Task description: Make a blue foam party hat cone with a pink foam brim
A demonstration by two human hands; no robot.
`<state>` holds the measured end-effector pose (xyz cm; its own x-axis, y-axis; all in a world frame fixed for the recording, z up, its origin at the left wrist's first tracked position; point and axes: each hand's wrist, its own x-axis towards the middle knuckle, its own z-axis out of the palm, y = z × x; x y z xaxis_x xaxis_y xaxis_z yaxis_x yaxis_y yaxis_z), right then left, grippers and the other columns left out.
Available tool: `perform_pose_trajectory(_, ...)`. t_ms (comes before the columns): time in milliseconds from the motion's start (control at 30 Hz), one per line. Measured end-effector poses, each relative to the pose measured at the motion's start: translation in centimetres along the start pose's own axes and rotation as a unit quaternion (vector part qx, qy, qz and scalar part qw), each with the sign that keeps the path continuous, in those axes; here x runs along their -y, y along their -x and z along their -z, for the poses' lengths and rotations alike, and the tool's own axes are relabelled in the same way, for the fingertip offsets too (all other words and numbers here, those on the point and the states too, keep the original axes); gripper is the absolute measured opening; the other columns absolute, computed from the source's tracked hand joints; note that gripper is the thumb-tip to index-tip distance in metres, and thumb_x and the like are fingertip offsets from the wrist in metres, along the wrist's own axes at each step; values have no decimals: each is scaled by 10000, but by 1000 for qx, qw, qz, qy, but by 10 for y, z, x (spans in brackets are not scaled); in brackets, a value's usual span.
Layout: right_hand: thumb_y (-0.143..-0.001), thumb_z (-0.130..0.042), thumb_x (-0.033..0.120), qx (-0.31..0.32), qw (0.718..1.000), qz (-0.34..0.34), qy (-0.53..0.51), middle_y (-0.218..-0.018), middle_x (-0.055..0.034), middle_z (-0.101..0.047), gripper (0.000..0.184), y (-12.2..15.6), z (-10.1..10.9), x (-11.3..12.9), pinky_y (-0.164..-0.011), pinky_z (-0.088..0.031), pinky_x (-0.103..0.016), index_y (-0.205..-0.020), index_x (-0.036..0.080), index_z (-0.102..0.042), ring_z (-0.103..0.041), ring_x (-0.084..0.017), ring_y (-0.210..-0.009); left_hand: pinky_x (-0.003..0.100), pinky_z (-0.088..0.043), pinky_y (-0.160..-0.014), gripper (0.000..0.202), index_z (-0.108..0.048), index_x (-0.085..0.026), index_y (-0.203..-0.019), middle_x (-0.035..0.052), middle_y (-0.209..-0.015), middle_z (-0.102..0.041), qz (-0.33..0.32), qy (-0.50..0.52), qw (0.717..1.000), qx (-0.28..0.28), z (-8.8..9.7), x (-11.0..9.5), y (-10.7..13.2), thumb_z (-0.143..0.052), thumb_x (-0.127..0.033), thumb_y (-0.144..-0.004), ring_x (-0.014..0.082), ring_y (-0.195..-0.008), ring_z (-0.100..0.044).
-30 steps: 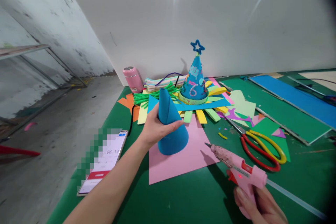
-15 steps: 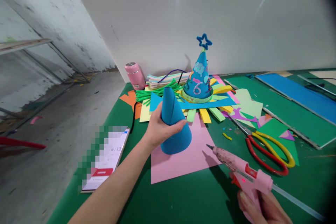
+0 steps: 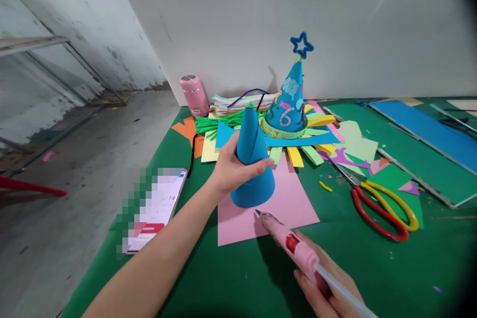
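My left hand (image 3: 238, 166) is wrapped round a plain blue paper cone (image 3: 253, 191), which stands upright on a pink paper sheet (image 3: 298, 203). A seam runs down the cone's near side. In my right hand (image 3: 324, 278) is a pink hot glue gun (image 3: 294, 243) with a clear glue stick coming out of its back. Its dark nozzle lies over the pink sheet, just below the cone's bottom edge and apart from it. Behind the cone stands a finished-looking blue party hat (image 3: 286, 99) with a "6" and a star on top.
Scissors (image 3: 376, 203) with red and yellow handles lie on the right among paper scraps (image 3: 354, 141). A phone (image 3: 160, 208) rests at the left edge. Green pipe cleaners (image 3: 223, 123) and a pink bottle (image 3: 195, 97) are at the back, before a white board (image 3: 231, 20).
The glue gun in my right hand has moved left, bringing its nozzle closer to the cone's base. My left hand keeps its hold on the cone. The view has shifted slightly.
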<state>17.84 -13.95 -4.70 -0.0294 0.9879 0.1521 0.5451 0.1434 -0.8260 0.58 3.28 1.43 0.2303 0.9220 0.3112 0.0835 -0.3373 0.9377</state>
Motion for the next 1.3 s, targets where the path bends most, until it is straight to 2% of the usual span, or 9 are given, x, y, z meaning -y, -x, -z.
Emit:
perform_pose_trajectory(167,-793,-473,200,60,994,82,38,-1162,-62,-566,474,-1,-10,-8,-814,-474,-240,-1253,253,-369,-550,-189,-1028,294,-485,-612,373,-526,-187,-865,11,-767,-592,-13,-18,1000,4,3,1,-1,-717,-304,-567,159,-697,-565)
perform_pose_trajectory(300,-785,-419,153,113,990,76,37,-1224,-81,-500,530,-1,-12,-14,-839,-467,-286,-1292,256,-303,-510,-203,-1077,304,-484,-624,380,-524,-190,-876,22,-807,-592,-8,-25,1000,3,4,2,-1,-715,-312,-570,169,-718,-566)
perform_pose_trajectory(567,-814,-412,175,127,989,62,49,-1218,-60,-495,503,1,-15,-14,-839,-464,-279,-1288,302,-301,-522,-191,-1056,308,-485,-633,395,-522,-196,-903,17,-803,-595,-3,-24,1000,4,4,4,-2,-708,-326,-580,174,-729,-566)
perform_pose_trajectory(667,-814,-403,177,116,989,83,49,-1211,-59,-497,514,-1,-14,-11,-834,-467,-284,-1291,322,-273,-523,-187,-1057,304,-488,-628,389,-526,-195,-895,14,-790,-595,-4,-22,1000,6,4,3,-2,-710,-321,-576,172,-723,-567)
perform_pose_trajectory(800,-796,-382,150,102,986,124,48,-1191,-75,-505,556,-7,-11,-5,-811,-476,-278,-1305,313,-229,-532,-188,-1043,298,-490,-613,370,-528,-194,-879,7,-761,-591,3,-17,1000,13,4,2,-2,-707,-321,-581,162,-688,-566)
perform_pose_trajectory(1100,-780,-385,163,116,986,108,44,-1186,-68,-509,561,-7,-9,-2,-775,-490,-271,-1298,325,-244,-551,-210,-1011,285,-467,-613,353,-533,-187,-865,17,-787,-582,-10,-4,1000,19,5,2,-3,-683,-371,-603,160,-697,-556)
perform_pose_trajectory(1300,-787,-362,153,114,985,119,54,-1183,-75,-503,551,-4,-12,-6,-776,-490,-273,-1303,309,-246,-547,-204,-1010,291,-453,-621,350,-532,-184,-862,30,-798,-579,9,-3,1000,22,6,3,-4,-640,-428,-635,178,-734,-550)
